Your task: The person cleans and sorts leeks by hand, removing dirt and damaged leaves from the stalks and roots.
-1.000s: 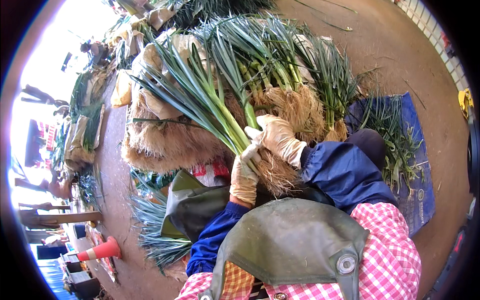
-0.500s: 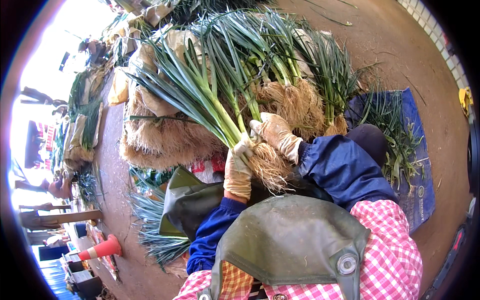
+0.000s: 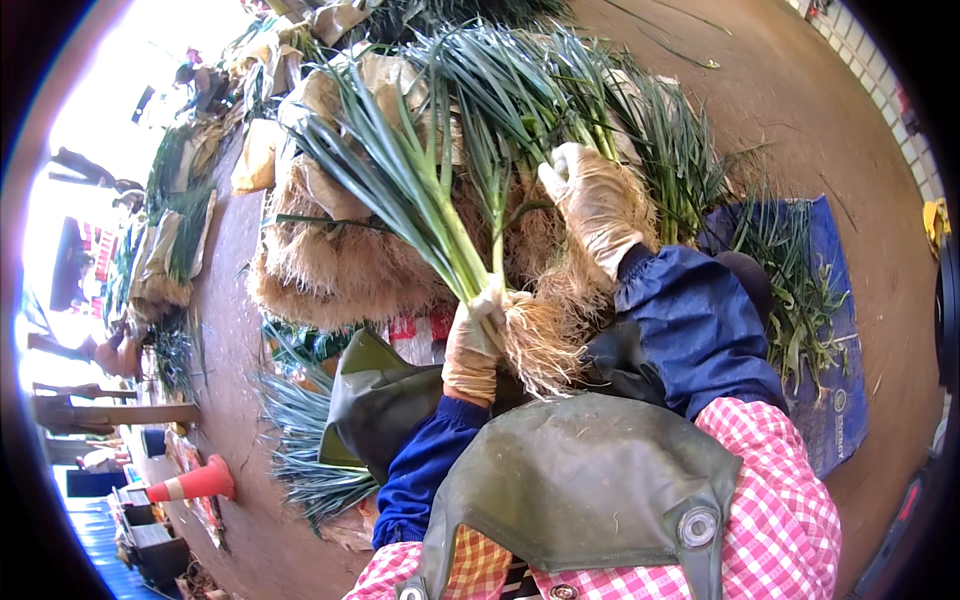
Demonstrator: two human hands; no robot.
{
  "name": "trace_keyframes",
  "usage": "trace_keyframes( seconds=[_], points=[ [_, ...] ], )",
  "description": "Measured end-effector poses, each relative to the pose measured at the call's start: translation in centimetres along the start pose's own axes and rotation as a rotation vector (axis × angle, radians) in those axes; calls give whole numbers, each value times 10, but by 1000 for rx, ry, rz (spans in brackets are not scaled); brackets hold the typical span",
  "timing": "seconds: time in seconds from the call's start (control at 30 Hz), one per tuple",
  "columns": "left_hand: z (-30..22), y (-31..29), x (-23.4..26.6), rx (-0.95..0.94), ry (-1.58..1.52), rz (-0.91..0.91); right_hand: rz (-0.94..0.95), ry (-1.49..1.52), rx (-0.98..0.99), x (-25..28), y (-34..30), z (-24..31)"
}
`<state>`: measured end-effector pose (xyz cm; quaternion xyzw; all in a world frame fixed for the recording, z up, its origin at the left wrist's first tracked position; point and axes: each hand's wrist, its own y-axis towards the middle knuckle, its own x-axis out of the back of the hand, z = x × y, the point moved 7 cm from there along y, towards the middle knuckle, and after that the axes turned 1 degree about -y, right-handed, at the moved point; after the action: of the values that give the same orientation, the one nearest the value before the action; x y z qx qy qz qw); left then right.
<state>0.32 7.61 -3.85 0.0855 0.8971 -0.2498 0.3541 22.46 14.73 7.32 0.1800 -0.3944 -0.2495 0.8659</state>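
Note:
My left hand (image 3: 474,345), in a pale, soiled work glove, is closed around the lower stems of a small bunch of scallions (image 3: 462,245). Their green leaves slant up to the left, and their tan roots (image 3: 545,345) hang beside the glove over my lap. My right hand (image 3: 592,205), gloved alike, reaches up to the larger pile of scallions (image 3: 520,85) in front of me. Its fingers are curled at the stems there; the glove partly hides what they grip. Thick matted roots (image 3: 340,275) line the near side of the pile.
Tan sacking (image 3: 385,85) lies among the pile. To the right, loose greens (image 3: 790,240) rest on a blue sheet (image 3: 845,390). More scallions (image 3: 305,440) lie at left by my knee. An orange cone (image 3: 205,482) and further bundles (image 3: 185,225) stand farther left.
My right hand has moved away from the bunch, up and right to the pile. My left hand keeps hold of the bunch, its roots now slightly lower.

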Motion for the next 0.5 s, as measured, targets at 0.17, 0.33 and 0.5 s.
trace_keyframes(
  seconds=[0.17, 0.33, 0.5],
  points=[
    [-1, -14, -7, 79, 41, 40, 855, 517, -415, -76, -56, 47],
    [1, -18, -35, 21, 271, 130, 860, 1147, -627, -84, -62, 24],
    [21, -50, -32, 127, -133, 219, 988, 1536, -469, -81, -78, 41]
  ],
)
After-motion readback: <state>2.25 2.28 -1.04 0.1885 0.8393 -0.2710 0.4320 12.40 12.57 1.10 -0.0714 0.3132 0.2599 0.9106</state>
